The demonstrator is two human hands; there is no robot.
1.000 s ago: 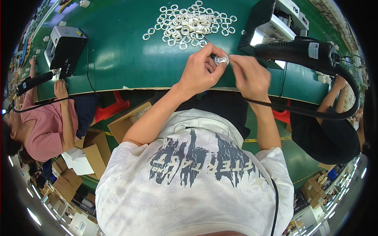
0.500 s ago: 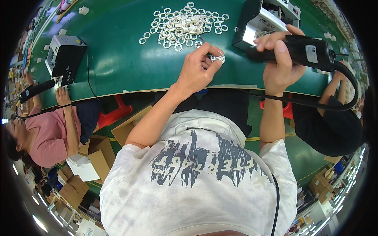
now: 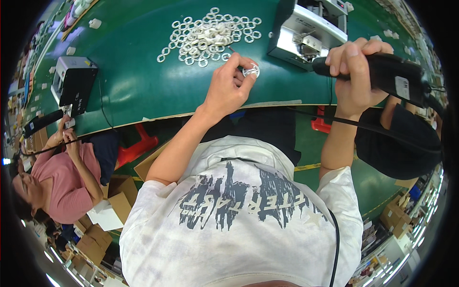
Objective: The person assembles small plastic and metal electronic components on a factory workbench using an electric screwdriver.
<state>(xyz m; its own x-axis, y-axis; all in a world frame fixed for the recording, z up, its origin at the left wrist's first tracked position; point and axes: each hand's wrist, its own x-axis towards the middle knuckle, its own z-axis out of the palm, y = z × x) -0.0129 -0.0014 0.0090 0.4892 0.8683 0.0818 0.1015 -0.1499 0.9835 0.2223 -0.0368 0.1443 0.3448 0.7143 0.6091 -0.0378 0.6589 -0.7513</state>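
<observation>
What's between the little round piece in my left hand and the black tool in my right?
In the head view, green tabletop, with a corner of the silver-and-black machine by the tool.

"What's the floor point(image 3: 309, 152) like?"
"Green, with a yellow line point(image 3: 307, 167) across it; red stools point(image 3: 141, 146) stand by the green table point(image 3: 138, 71)."
"And further off?"
"Cardboard boxes point(image 3: 394, 217) on both sides, bright tube lights point(image 3: 419, 233) toward the lower right."
</observation>
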